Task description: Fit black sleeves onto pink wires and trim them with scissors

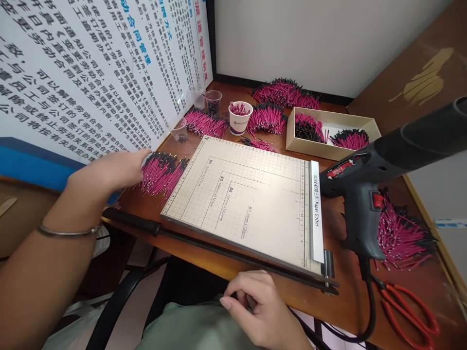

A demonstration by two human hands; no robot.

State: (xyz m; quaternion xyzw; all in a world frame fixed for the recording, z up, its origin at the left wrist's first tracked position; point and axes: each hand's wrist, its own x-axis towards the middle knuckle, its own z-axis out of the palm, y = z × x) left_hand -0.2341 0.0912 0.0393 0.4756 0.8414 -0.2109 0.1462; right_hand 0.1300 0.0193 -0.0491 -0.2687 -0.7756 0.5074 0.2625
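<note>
My left hand (pixel 109 170), with a bracelet on the wrist, is at the left end of the table beside a pile of short magenta wires with black ends (pixel 162 175). Its fingertips are turned away, and whether they hold anything is hidden. Close to my lap, just below the table's front edge, my right hand (pixel 259 306) is loosely curled with the thumb bent in; nothing shows in it. Between the hands and the back of the table lies a paper cutter (pixel 270 209) with a printed grid. Its long black blade arm (pixel 219 250) is down along the near edge.
A black heat gun (pixel 365 204) stands to the right, near red-handled scissors (pixel 408 311) and another wire pile (pixel 401 238). Behind the cutter are a paper cup (pixel 239 124) of wires, clear plastic cups (pixel 213 102), further wire bundles (pixel 284 92) and an open box (pixel 317 146).
</note>
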